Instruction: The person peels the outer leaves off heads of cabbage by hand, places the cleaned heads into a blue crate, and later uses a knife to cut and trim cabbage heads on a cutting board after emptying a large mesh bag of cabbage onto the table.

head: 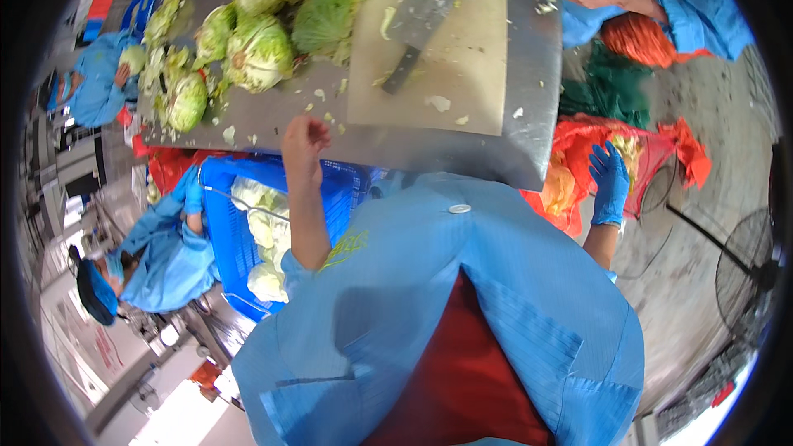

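My left hand (304,141), bare and loosely curled, hovers by the front edge of the steel table (310,96). Nothing shows in its fingers. Out to the right, my right hand (610,181) wears a blue glove with the fingers spread. It overlaps a red mesh bag (655,152) in view; I cannot tell whether they touch. Ahead, a cleaver (427,12) with a dark handle lies flat on a pale cutting board (461,90) among leaf scraps. Several green cabbages (259,54) are heaped left of the board.
Below the table's front left stands a blue plastic crate (226,229) holding pale trimmed cabbages (267,282). Co-workers in blue are at lower left (167,266), upper left (96,87) and upper right (694,6). A green bag (610,93) lies right of the table. A fan (746,266) stands far right.
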Demonstrator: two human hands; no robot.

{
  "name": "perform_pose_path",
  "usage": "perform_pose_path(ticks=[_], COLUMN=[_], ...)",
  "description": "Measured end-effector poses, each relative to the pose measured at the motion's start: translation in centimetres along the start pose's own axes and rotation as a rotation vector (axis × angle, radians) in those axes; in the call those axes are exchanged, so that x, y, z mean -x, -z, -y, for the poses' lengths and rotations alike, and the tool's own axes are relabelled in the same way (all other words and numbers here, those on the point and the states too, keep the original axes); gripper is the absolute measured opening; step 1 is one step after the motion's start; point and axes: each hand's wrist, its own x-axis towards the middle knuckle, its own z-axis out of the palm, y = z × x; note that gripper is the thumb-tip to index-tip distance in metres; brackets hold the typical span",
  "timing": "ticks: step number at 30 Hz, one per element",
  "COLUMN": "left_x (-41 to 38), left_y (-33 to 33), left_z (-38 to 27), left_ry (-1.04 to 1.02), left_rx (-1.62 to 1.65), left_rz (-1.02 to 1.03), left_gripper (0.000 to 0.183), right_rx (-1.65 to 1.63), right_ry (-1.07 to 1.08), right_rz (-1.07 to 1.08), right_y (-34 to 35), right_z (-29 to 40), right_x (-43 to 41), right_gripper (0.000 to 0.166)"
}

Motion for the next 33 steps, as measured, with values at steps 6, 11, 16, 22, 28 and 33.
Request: perform_pose_path(ticks=[6, 11, 16, 22, 28, 33], left_x=[-4.5, -7.7, -12.8, -15.8, -17.8, -17.3], left_y=[-2.1, -3.2, -2.8, -3.3, -4.2, -4.6], left_z=[2.6, 1.9, -0.9, -2.7, -2.5, -4.4], left_ry=[-0.403, -0.782, -0.173, 0.249, 0.345, 0.417], left_rx=[-0.583, -0.89, -0.217, 0.325, 0.417, 0.535], left_rz=[0.028, -0.145, -0.064, 0.14, 0.161, 0.149], left_gripper=[0.028, 0.043, 0.06, 0.072, 0.066, 0.056], right_rx=[0.212, 0.468, 0.706, 0.497, 0.578, 0.615], right_ry=[0.224, 0.438, 0.556, 0.335, 0.342, 0.231], right_rz=[0.406, 0.712, 0.745, 0.906, 0.748, 0.742], right_y=[-11.5, -20.4, -26.0, -34.5, -47.5, -55.7], right_z=[6.9, 7.1, 5.5, 6.2, 8.6, 9.3], right_x=[1.0, 4.1, 5.3, 4.6, -1.2, -3.4], right_gripper=[0.034, 0.037, 0.042, 0.048, 0.057, 0.065])
